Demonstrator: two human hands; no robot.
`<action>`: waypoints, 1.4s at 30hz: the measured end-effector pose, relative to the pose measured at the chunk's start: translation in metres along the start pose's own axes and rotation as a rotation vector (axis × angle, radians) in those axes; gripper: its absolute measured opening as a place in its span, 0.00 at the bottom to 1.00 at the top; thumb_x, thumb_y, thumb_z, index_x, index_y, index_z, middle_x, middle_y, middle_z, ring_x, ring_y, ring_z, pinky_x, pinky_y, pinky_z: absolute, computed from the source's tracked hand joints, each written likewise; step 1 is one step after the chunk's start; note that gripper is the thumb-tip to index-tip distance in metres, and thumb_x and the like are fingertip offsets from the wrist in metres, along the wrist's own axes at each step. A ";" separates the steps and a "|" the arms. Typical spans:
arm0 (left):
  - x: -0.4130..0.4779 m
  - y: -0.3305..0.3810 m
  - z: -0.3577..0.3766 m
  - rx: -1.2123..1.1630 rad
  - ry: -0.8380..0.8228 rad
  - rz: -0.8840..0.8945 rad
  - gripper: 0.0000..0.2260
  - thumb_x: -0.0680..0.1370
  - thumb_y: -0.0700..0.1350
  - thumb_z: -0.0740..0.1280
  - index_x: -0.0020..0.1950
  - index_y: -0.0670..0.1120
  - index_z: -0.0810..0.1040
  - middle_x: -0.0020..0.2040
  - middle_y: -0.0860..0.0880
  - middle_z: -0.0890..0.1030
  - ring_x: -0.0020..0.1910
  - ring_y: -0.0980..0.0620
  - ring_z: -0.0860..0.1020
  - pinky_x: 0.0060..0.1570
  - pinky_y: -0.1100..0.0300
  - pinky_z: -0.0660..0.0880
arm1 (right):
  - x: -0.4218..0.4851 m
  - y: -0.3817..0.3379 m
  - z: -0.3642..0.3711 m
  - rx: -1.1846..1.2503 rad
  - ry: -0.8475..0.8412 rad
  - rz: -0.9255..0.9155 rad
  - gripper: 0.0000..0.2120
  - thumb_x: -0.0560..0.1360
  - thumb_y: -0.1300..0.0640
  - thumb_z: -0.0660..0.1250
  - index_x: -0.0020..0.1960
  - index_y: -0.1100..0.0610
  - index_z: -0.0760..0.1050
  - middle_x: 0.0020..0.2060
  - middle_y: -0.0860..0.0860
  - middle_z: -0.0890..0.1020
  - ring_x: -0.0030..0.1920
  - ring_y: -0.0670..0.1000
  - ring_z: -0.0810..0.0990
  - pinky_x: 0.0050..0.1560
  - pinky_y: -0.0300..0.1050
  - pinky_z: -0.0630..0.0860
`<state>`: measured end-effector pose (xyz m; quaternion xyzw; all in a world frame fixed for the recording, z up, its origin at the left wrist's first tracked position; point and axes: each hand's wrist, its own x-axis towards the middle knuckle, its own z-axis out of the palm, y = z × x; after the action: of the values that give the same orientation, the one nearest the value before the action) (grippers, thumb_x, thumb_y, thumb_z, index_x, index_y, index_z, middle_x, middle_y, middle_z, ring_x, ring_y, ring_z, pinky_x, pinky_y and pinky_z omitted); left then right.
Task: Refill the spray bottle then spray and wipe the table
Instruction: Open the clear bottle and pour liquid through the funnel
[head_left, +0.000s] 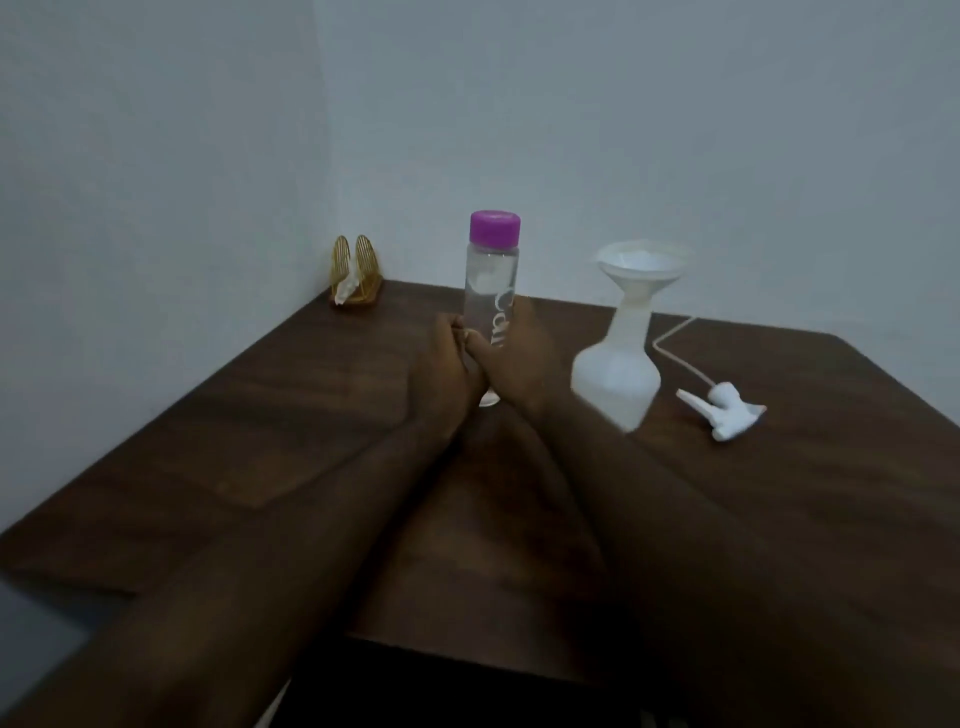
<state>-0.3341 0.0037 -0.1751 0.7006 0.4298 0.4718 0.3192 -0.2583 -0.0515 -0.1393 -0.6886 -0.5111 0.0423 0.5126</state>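
A clear water bottle with a purple cap stands upright on the dark wooden table. My left hand and my right hand both grip its lower half, fingers curled round it from each side. To the right stands the white spray bottle body with a white funnel seated in its neck. The spray head with its thin tube lies on the table further right, apart from the bottle.
A gold napkin holder with a white tissue stands in the far left corner against the wall. The table's near edge runs just below my forearms.
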 end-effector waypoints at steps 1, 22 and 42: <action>-0.007 0.002 0.000 -0.019 -0.052 -0.013 0.27 0.72 0.56 0.53 0.65 0.42 0.71 0.54 0.43 0.80 0.52 0.49 0.77 0.48 0.56 0.72 | -0.011 -0.002 -0.010 0.009 0.005 -0.003 0.16 0.72 0.51 0.73 0.52 0.50 0.68 0.40 0.39 0.73 0.41 0.42 0.74 0.41 0.31 0.67; 0.013 0.180 -0.055 -0.601 -0.677 0.198 0.16 0.75 0.53 0.65 0.47 0.40 0.80 0.42 0.40 0.83 0.45 0.40 0.83 0.46 0.52 0.79 | -0.037 -0.037 -0.097 0.458 -0.207 0.004 0.26 0.70 0.55 0.76 0.64 0.59 0.70 0.51 0.53 0.80 0.51 0.52 0.82 0.53 0.49 0.80; 0.003 0.170 -0.033 -0.378 -0.476 0.346 0.20 0.77 0.37 0.67 0.25 0.36 0.72 0.21 0.47 0.76 0.23 0.47 0.77 0.31 0.60 0.75 | -0.033 -0.029 -0.069 0.534 0.007 -0.035 0.12 0.65 0.64 0.72 0.48 0.58 0.77 0.32 0.46 0.81 0.34 0.46 0.82 0.36 0.39 0.79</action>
<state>-0.3134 -0.0648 -0.0178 0.7819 0.1232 0.4137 0.4498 -0.2529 -0.1232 -0.1001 -0.5202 -0.4921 0.1643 0.6784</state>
